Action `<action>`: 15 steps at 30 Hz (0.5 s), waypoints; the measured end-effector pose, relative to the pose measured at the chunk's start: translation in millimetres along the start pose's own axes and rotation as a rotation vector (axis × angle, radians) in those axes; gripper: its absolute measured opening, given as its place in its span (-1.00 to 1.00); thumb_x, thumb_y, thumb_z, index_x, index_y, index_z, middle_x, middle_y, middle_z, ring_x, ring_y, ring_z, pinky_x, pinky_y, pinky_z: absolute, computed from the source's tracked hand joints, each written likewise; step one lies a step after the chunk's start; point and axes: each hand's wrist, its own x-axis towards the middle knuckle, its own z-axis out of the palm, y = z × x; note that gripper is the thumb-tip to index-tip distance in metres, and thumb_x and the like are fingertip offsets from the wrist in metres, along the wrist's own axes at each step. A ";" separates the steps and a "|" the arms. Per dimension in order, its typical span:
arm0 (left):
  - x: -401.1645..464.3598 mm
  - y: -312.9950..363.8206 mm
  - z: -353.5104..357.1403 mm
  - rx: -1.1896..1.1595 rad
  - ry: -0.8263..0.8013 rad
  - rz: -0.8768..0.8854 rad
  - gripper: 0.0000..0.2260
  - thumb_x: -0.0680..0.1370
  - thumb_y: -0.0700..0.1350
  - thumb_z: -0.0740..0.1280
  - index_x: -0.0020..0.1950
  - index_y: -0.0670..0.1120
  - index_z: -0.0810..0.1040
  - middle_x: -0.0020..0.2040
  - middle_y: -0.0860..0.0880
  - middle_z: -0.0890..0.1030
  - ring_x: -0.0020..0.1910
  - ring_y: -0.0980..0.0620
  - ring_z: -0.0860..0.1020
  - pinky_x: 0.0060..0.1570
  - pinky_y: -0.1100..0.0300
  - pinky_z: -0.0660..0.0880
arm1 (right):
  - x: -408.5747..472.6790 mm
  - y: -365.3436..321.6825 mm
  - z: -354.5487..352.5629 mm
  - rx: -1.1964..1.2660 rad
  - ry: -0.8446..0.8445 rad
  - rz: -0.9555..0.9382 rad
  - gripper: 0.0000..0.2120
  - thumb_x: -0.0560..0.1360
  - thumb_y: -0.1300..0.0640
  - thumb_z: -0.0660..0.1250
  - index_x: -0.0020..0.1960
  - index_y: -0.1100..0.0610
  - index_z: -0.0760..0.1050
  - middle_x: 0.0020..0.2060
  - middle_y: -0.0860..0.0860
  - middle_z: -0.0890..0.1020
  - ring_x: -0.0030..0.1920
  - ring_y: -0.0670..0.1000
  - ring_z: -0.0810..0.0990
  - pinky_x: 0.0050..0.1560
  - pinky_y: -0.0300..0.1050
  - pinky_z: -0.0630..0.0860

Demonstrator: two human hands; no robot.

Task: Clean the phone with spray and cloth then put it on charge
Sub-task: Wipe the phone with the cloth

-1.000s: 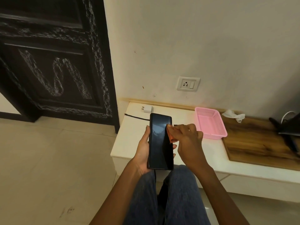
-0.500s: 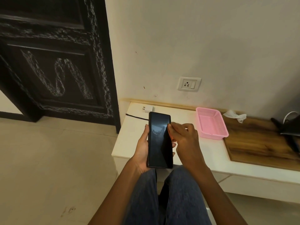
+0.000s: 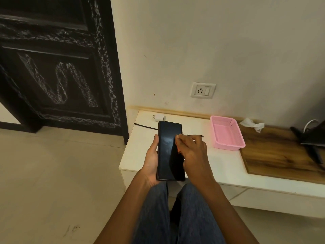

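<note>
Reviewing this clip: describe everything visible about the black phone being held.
The black rectangular smartphone is a slim slab with rounded corners, its glossy dark screen off and showing faint smears and a pale reflection. It is held upright, screen toward the camera, above the front of the white low cabinet top. The left hand cradles its left edge and back; the right hand has its fingertips pressed on the screen's right side. A sliver of something orange-pink shows beneath those fingers.
</note>
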 end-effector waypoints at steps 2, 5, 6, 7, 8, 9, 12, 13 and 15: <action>-1.4 4.8 -4.2 -0.021 -0.003 -0.005 -0.35 0.41 0.38 0.17 0.22 -0.08 0.61 0.09 -0.19 0.65 -0.01 -0.13 0.65 0.03 0.00 0.55 | -6.6 -3.4 1.3 -0.015 -0.003 -0.088 -0.40 0.06 0.44 0.58 0.10 0.32 0.58 0.00 0.18 0.65 -0.07 0.25 0.61 -0.14 0.04 0.56; -2.4 5.6 -8.1 -0.031 0.002 -0.015 -0.32 0.46 0.38 0.13 0.31 -0.11 0.53 0.13 -0.20 0.62 0.01 -0.13 0.61 0.03 0.00 0.54 | -7.6 1.7 0.1 -0.027 0.017 -0.146 -0.46 0.10 0.48 0.50 0.07 0.31 0.59 -0.03 0.18 0.67 -0.08 0.25 0.63 -0.14 0.05 0.55; -2.2 4.3 -6.9 -0.037 0.004 -0.010 -0.33 0.46 0.37 0.13 0.32 -0.11 0.52 0.12 -0.20 0.62 0.01 -0.12 0.62 0.02 0.01 0.55 | -4.4 3.0 -0.3 -0.044 0.026 -0.131 -0.49 0.11 0.47 0.49 0.07 0.31 0.60 -0.03 0.18 0.67 -0.07 0.25 0.63 -0.12 0.05 0.54; -2.0 3.1 -5.0 -0.042 0.014 -0.004 -0.34 0.46 0.36 0.15 0.30 -0.10 0.54 0.13 -0.20 0.63 0.02 -0.13 0.62 0.04 0.00 0.55 | -1.4 2.5 0.1 -0.061 0.029 -0.109 -0.49 0.11 0.46 0.51 0.06 0.31 0.60 -0.03 0.18 0.67 -0.05 0.25 0.63 -0.10 0.06 0.55; -1.3 2.4 -3.4 -0.046 0.028 0.000 -0.35 0.46 0.36 0.16 0.28 -0.10 0.56 0.15 -0.21 0.62 0.04 -0.14 0.62 0.11 -0.03 0.53 | 1.3 0.1 0.6 -0.064 0.022 -0.093 -0.46 0.08 0.45 0.54 0.06 0.33 0.60 -0.02 0.19 0.67 -0.03 0.25 0.63 -0.07 0.07 0.55; -1.1 2.7 -2.5 -0.052 0.037 -0.003 -0.35 0.45 0.36 0.17 0.26 -0.11 0.58 0.18 -0.21 0.61 0.07 -0.15 0.61 0.16 -0.06 0.50 | 2.0 -2.9 1.6 -0.058 0.015 -0.090 -0.43 0.05 0.45 0.56 0.06 0.34 0.59 -0.01 0.20 0.66 -0.01 0.24 0.63 -0.06 0.08 0.55; -2.4 7.2 -5.1 -0.064 0.038 -0.016 -0.32 0.43 0.38 0.18 0.27 -0.12 0.57 0.20 -0.22 0.59 0.07 -0.16 0.60 0.14 -0.06 0.49 | -5.6 -7.7 3.6 -0.037 -0.020 -0.142 -0.40 0.05 0.41 0.58 0.09 0.33 0.58 0.01 0.19 0.66 0.00 0.22 0.64 -0.05 0.06 0.55; -2.6 7.7 -7.2 -0.063 0.037 -0.018 -0.31 0.43 0.38 0.17 0.30 -0.12 0.54 0.21 -0.22 0.58 0.07 -0.16 0.59 0.13 -0.05 0.49 | -8.5 -5.6 3.0 -0.039 -0.023 -0.167 -0.41 0.06 0.41 0.57 0.09 0.32 0.59 0.01 0.19 0.66 0.00 0.22 0.64 -0.06 0.06 0.56; -3.0 6.2 -8.4 -0.049 0.041 -0.014 -0.32 0.41 0.37 0.19 0.30 -0.11 0.54 0.18 -0.20 0.60 0.03 -0.14 0.62 0.05 -0.01 0.55 | -8.7 1.1 1.2 -0.064 -0.002 -0.179 -0.44 0.07 0.43 0.56 0.07 0.32 0.60 -0.01 0.19 0.67 -0.02 0.26 0.64 -0.08 0.08 0.56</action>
